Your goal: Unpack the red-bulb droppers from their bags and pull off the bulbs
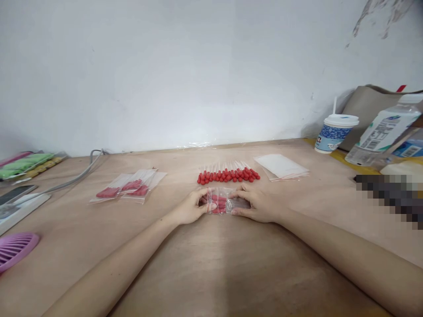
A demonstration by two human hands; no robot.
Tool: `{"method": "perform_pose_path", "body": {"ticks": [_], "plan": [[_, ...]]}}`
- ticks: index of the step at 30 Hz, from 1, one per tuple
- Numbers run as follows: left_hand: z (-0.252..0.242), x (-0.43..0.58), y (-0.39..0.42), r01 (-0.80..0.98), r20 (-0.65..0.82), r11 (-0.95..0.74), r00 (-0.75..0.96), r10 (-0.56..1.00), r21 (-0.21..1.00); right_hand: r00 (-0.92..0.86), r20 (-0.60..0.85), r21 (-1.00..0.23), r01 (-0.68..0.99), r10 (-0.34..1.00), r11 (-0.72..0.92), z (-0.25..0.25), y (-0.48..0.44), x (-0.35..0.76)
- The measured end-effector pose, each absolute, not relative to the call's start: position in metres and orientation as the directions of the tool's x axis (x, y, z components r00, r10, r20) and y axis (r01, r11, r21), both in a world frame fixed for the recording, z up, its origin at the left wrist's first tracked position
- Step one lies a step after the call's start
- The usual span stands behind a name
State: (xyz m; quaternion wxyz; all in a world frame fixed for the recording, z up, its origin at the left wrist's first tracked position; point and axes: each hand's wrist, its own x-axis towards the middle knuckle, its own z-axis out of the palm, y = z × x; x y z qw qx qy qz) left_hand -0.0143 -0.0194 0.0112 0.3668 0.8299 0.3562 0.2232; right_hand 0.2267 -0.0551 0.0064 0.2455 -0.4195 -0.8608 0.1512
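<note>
My left hand [191, 207] pinches the left end of a small clear plastic bag [224, 203] holding red-bulbed droppers. My right hand [257, 204] lies over the bag's right end, fingers pressed on it against the wooden table [214, 264]. Just behind the bag lies a row of loose droppers with red bulbs [228, 174]. To the left sit filled bags of red droppers [130, 187], overlapping one another. A stack of unfilled clear bags [280, 166] lies at the right rear.
A paper cup with lid and straw [333, 132] and a tilted plastic bottle [383, 130] stand at the far right. A grey cable [76, 176], a phone [15, 193], green packets [23, 163] and a purple round fan [15, 248] lie at the left.
</note>
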Motion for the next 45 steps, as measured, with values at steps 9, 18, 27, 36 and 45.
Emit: {"method": "perform_pose_path", "body": {"ticks": [9, 18, 27, 36, 45], "plan": [[0.015, -0.014, -0.027, 0.272, 0.186, -0.565, 0.760, 0.623, 0.779, -0.534, 0.309, -0.441, 0.653, 0.787, 0.616, 0.010, -0.057, 0.225], [0.005, -0.019, -0.022, 0.230, 0.263, -0.510, 0.644, 0.718, 0.829, -0.510, 0.304, -0.430, 0.680, 0.804, 0.594, 0.010, -0.059, 0.223], [0.027, -0.041, -0.007, 0.292, 0.112, -0.371, 0.634, 0.765, 0.881, -0.502, 0.317, -0.446, 0.669, 0.804, 0.594, 0.006, -0.057, 0.224], [0.070, -0.113, 0.020, 0.397, 0.095, -0.094, 0.019, 0.995, 0.913, -0.492, 0.304, -0.454, 0.678, 0.816, 0.578, 0.007, -0.058, 0.225], [0.032, -0.069, 0.023, 0.683, 0.485, -0.270, -0.141, 0.863, 0.679, -0.499, 0.329, -0.446, 0.666, 0.802, 0.598, 0.007, -0.058, 0.225]]}}
